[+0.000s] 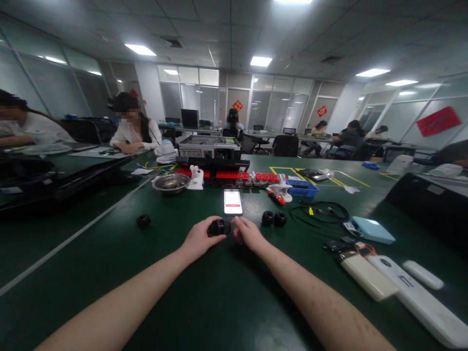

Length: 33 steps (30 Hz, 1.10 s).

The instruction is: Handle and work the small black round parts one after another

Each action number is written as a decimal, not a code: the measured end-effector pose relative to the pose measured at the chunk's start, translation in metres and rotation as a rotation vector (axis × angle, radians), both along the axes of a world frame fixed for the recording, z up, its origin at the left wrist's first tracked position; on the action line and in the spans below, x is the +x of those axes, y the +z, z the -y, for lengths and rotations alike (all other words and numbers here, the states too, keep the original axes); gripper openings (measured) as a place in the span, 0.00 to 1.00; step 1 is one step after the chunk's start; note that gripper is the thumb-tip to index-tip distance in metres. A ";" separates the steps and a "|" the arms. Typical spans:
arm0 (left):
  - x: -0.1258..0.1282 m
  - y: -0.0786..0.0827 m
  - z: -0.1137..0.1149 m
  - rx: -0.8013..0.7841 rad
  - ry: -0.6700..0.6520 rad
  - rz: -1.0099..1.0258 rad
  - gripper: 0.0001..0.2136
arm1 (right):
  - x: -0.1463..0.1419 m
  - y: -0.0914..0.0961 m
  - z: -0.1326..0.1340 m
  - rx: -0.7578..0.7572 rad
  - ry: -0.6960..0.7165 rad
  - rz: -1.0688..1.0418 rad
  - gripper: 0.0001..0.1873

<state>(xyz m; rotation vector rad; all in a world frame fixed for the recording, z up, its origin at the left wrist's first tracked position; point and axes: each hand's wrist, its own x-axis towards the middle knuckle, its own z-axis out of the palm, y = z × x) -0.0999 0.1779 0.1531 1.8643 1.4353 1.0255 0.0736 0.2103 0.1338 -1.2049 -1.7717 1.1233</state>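
Black cylindrical part (220, 227) is in the left hand, just above the table, roughly centred in front of the person. Biggest first: green table (204, 302), dark top, spans the whole work area. Open metal case (208, 146) at the far side. Steel bowl (171, 190) nearer, left of centre, small bits inside. Blue tray (310, 191) right of centre. Left hand (202, 236): thumb and fingers clamped around the part. Right hand (249, 232): fingers bent, at the part's right end; can't tell if they touch it or grip anything. Phone (233, 208), screen lit, just beyond both hands. Smallest: two black round pieces (268, 218) side by side, right of the phone; single black round piece (143, 221) well apart, left.
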 end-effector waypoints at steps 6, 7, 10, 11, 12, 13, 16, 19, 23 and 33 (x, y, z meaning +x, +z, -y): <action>-0.002 0.000 0.003 0.090 -0.054 -0.105 0.21 | -0.004 -0.005 0.000 -0.070 0.114 0.070 0.20; -0.003 -0.001 0.002 0.079 -0.044 -0.086 0.21 | -0.004 -0.003 0.003 -0.054 0.115 0.067 0.18; -0.002 -0.004 -0.002 -0.068 -0.010 0.079 0.21 | -0.002 0.001 0.007 0.127 0.112 0.150 0.11; -0.001 -0.005 -0.004 -0.151 -0.018 0.154 0.20 | -0.001 0.003 0.009 0.235 0.107 0.224 0.11; 0.000 -0.006 -0.005 -0.234 -0.038 0.221 0.19 | 0.001 0.005 0.010 0.354 0.098 0.313 0.12; 0.001 -0.006 -0.006 -0.307 -0.063 0.274 0.18 | 0.002 0.006 0.011 0.467 0.086 0.405 0.14; 0.005 -0.005 -0.005 -0.421 -0.123 0.339 0.19 | 0.005 0.011 0.014 0.644 0.053 0.562 0.17; 0.004 0.000 -0.002 -0.314 -0.096 0.265 0.17 | 0.005 0.012 0.014 0.609 0.038 0.468 0.23; 0.001 0.005 0.006 0.076 -0.080 -0.127 0.20 | 0.002 0.005 0.005 0.175 0.035 0.109 0.23; 0.000 -0.001 0.004 0.045 -0.086 -0.181 0.22 | -0.001 -0.007 -0.006 -0.052 0.105 -0.034 0.21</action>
